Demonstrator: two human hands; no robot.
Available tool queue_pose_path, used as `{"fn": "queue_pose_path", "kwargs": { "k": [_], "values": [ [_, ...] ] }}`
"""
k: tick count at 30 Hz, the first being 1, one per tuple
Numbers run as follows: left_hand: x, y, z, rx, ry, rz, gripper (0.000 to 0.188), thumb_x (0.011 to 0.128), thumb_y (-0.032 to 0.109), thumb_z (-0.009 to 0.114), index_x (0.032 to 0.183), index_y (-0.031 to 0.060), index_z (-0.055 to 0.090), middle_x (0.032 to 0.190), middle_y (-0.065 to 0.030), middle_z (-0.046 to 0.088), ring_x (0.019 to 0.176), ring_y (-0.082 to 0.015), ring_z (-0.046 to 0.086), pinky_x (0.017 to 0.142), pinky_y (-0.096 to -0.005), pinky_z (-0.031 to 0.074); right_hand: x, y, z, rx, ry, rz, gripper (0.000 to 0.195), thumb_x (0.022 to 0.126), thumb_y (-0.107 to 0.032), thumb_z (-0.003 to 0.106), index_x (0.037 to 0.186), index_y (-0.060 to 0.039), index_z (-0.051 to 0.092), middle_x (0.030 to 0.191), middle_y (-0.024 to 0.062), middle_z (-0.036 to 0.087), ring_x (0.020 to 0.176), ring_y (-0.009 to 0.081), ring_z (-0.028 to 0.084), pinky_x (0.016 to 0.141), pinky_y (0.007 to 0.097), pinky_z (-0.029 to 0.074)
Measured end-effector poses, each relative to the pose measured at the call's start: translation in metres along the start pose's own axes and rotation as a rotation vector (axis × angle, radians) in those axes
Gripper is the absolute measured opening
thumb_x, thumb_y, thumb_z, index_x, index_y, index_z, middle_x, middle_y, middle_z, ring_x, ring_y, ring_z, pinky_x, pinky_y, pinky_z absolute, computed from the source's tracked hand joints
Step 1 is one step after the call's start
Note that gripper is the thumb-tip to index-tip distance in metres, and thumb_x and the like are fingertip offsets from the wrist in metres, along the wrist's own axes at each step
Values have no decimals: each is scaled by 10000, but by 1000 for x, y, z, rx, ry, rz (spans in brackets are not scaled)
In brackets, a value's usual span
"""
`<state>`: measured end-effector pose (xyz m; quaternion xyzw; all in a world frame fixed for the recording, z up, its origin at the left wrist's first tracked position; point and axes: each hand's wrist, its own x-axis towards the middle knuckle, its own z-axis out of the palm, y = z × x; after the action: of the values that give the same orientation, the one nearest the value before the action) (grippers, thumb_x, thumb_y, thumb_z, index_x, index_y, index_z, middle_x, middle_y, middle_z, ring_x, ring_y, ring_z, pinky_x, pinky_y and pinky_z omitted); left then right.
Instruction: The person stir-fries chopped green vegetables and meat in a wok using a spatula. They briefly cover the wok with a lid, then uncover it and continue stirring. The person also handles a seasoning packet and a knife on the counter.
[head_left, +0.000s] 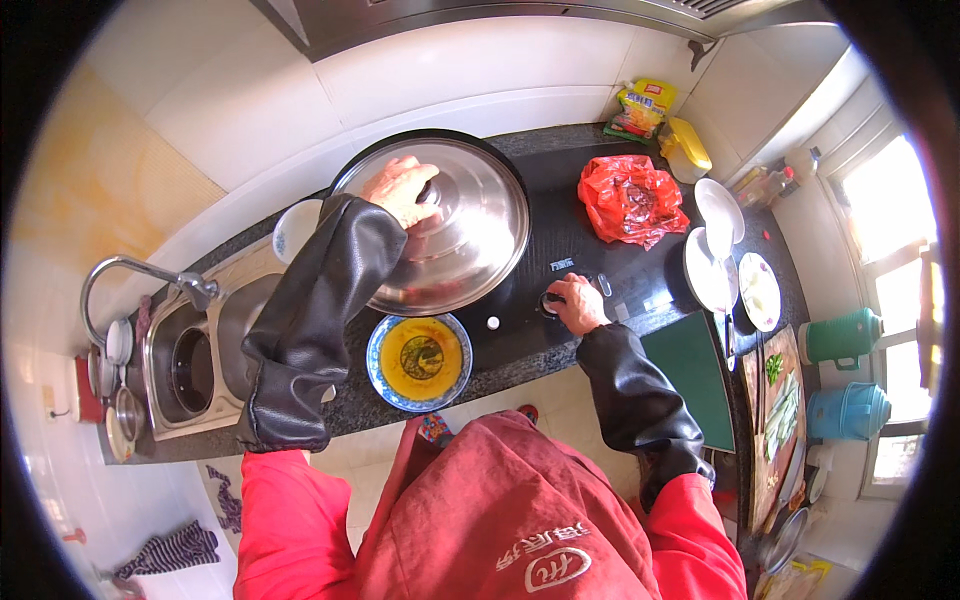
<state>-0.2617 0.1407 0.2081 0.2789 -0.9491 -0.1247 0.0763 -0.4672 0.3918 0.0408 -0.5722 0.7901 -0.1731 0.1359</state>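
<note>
My left hand (401, 191) grips the dark knob (429, 192) of a large domed steel lid (472, 244), which covers a dark-rimmed wok or pan mostly hidden beneath it. With its fingers around a black control knob (553, 300), my right hand (579, 304) rests at the front of the black glass gas hob (517, 330). A small white button-like piece (493, 322) lies between the lid and that knob. Just in front of the lid stands a blue-and-white bowl (373, 375) of yellow liquid, with a dark pattern showing at its centre.
A crumpled red plastic bag (634, 201) sits at the hob's back right. White plates (703, 277) stand to the right, near a cutting board (757, 442) with chopped greens and a knife. The steel sink (161, 382) and its tap (196, 289) are on the left.
</note>
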Motion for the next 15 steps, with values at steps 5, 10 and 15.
{"fn": "queue_pose_path", "kwargs": {
  "k": [5, 10, 15],
  "values": [
    [7, -11, -1, 40, -37, 18, 538, 677, 166, 719, 1173, 40, 550, 1052, -158, 545, 1033, -323, 514, 932, -384, 414, 2, 2, 0, 27, -7, -23, 246, 710, -191, 689, 938, -102, 660, 894, 100, 574, 920, 310, 549, 784, 406, 463],
    [0, -14, -4, -12, 13, 28, 581, 691, 167, 724, 1215, 30, 515, 1113, -169, 535, 1082, -321, 507, 961, -381, 407, 0, 4, -5, 25, -20, -20, 315, 706, -196, 698, 1001, -97, 648, 891, 106, 573, 914, 309, 546, 786, 409, 453],
    [-57, -39, -36, -41, 86, -119, 615, 733, 233, 702, 1264, 23, 474, 1192, -179, 520, 1140, -313, 492, 981, -381, 393, -1, -21, -33, 190, 247, -76, 423, 729, -148, 695, 1132, -72, 590, 965, 134, 579, 951, 314, 544, 822, 398, 459]
  ]
}}
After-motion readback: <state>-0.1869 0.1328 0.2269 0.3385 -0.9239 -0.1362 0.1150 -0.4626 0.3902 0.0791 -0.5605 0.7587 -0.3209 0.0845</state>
